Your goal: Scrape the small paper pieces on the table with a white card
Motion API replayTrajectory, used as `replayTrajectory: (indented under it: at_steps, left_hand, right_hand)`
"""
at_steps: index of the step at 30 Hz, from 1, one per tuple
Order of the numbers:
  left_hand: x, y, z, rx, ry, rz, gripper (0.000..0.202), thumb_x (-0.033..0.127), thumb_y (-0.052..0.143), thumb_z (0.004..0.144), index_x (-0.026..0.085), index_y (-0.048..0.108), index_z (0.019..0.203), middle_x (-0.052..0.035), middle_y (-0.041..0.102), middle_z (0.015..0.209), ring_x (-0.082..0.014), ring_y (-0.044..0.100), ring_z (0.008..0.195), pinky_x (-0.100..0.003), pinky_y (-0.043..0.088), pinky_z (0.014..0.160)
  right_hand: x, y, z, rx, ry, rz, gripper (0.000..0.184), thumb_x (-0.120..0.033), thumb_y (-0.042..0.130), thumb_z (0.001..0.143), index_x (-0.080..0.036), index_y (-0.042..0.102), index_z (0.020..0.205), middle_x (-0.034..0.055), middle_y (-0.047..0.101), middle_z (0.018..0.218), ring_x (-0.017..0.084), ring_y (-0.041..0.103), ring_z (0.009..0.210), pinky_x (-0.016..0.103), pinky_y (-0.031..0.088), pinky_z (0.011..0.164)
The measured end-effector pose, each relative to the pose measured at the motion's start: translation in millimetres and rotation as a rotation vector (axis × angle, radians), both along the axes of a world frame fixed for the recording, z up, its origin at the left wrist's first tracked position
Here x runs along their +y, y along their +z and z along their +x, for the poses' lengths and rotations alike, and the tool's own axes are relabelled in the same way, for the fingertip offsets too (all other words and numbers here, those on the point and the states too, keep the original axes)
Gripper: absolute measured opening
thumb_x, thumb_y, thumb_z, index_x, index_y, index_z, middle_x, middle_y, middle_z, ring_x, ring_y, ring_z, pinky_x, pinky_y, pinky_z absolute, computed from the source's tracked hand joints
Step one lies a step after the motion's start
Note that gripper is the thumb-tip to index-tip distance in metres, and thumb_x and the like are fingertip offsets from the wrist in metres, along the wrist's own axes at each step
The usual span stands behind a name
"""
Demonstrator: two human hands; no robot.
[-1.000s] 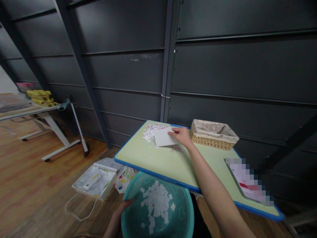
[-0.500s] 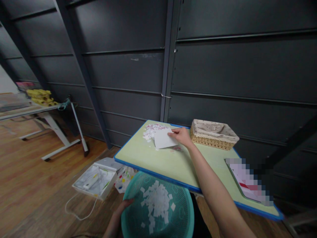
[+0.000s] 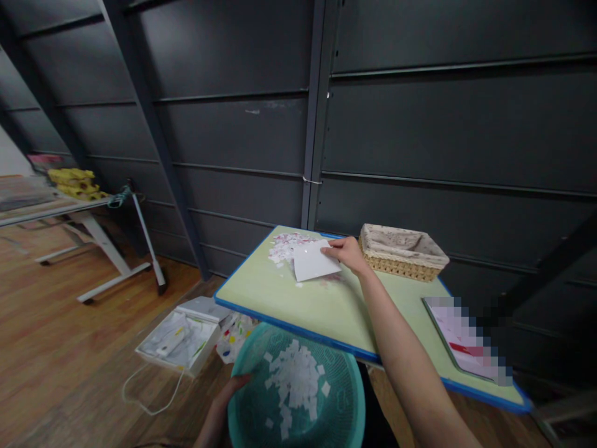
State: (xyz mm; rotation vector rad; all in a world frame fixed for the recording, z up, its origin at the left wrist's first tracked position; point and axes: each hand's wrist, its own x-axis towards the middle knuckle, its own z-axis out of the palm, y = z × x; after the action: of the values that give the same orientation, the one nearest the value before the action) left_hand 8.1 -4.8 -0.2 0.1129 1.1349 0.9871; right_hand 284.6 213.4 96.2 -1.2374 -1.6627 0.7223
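Observation:
My right hand (image 3: 344, 254) pinches the right edge of a white card (image 3: 314, 261) over the table. Beside and partly behind the card lies a heap of small paper pieces (image 3: 285, 249), white with some pinkish-red marks. Below the table's near edge, my left hand (image 3: 239, 384) grips the left rim of a teal plastic basket (image 3: 349, 398), thumb inside and the other fingers hidden. Many small white paper squares (image 3: 296, 379) lie in the bottom of that basket.
The pale green table (image 3: 261, 298) has a blue edge. On it stand a cloth-lined woven basket (image 3: 401, 264) and, at right, a pixelated flat panel (image 3: 466, 342). An open white box (image 3: 163, 354) with a cord lies on the floor. A dark panelled wall (image 3: 233, 137) rises behind.
My right hand has shifted slightly to the right with the white card. The left hand and the teal basket have stayed in place.

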Motion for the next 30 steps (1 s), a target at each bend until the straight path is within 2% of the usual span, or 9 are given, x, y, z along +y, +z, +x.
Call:
replayTrajectory:
  at_steps: [3,6,12,16,20,22,26,30]
  left_hand:
    - [0.0,1.6,1.0,-0.012,-0.003,-0.002,0.085,0.029,0.064,0.075,0.004,0.025,0.147,-0.0113,0.080,0.080,-0.0322,0.073,0.085,-0.044,0.052,0.090]
    - [-1.1,4.8,2.6,0.010,0.017,0.008,0.083,0.027,0.063,0.077,0.004,0.025,0.147,-0.0103,0.080,0.078,-0.0317,0.073,0.085,-0.044,0.052,0.091]
    - [-3.1,10.0,3.3,-0.009,0.018,0.016,0.084,0.025,0.064,0.076,0.006,0.024,0.147,-0.0077,0.080,0.075,-0.0312,0.074,0.082,-0.042,0.054,0.086]
    - [-1.9,8.1,3.3,0.005,0.016,0.002,0.084,0.024,0.064,0.076,0.003,0.023,0.147,-0.0073,0.079,0.068,-0.0304,0.075,0.071,-0.042,0.056,0.082]
    - [-2.0,6.7,3.5,0.031,0.051,0.028,0.080,0.023,0.063,0.075,0.008,0.028,0.146,-0.0071,0.080,0.074,-0.0288,0.075,0.070,-0.042,0.055,0.082]
    - [-2.4,7.0,3.2,0.030,0.033,0.032,0.081,0.023,0.062,0.076,0.004,0.025,0.146,-0.0067,0.079,0.069,-0.0280,0.074,0.066,-0.040,0.056,0.076]
    - [-2.7,7.2,2.5,0.013,-0.006,0.010,0.082,0.025,0.060,0.079,-0.005,0.020,0.145,-0.0056,0.076,0.057,-0.0255,0.071,0.055,-0.036,0.056,0.064]
    - [-3.1,4.6,2.4,0.025,0.028,0.010,0.075,0.025,0.060,0.079,-0.001,0.029,0.143,-0.0060,0.078,0.062,-0.0281,0.073,0.061,-0.041,0.057,0.072]
  right_hand:
    - [1.0,-0.7,0.8,0.014,-0.019,0.015,0.039,-0.039,0.065,0.062,-0.007,0.077,0.081,0.0039,0.063,0.061,0.012,0.046,0.053,0.023,0.031,0.048]
    - [0.6,-1.2,-0.3,-0.010,-0.011,0.009,0.038,-0.038,0.064,0.063,-0.007,0.077,0.080,0.0035,0.063,0.060,0.012,0.045,0.053,0.023,0.030,0.048]
    - [-1.8,0.9,-4.6,-0.063,-0.043,0.029,0.036,-0.039,0.060,0.065,-0.007,0.075,0.073,0.0014,0.057,0.056,0.010,0.040,0.051,0.023,0.025,0.047]
    - [-3.6,2.3,-6.0,-0.121,-0.036,0.053,0.036,-0.040,0.057,0.066,-0.008,0.072,0.068,-0.0005,0.051,0.053,0.010,0.036,0.052,0.023,0.022,0.047]
    - [-4.1,2.9,-5.0,-0.228,-0.058,0.116,0.035,-0.042,0.054,0.069,-0.011,0.069,0.063,-0.0026,0.045,0.051,0.010,0.034,0.052,0.023,0.019,0.048]
    - [-4.2,3.3,-4.7,-0.285,-0.078,0.151,0.035,-0.041,0.053,0.071,-0.011,0.069,0.063,-0.0030,0.044,0.050,0.010,0.034,0.052,0.024,0.020,0.049]
    - [-4.6,4.7,-3.8,-0.392,-0.126,0.195,0.033,-0.038,0.052,0.074,-0.012,0.070,0.065,-0.0016,0.048,0.050,0.011,0.039,0.053,0.025,0.022,0.051]
    - [-4.6,6.8,0.7,-0.441,-0.182,0.204,0.030,-0.036,0.053,0.074,-0.013,0.070,0.066,0.0012,0.055,0.053,0.013,0.043,0.054,0.025,0.024,0.052]
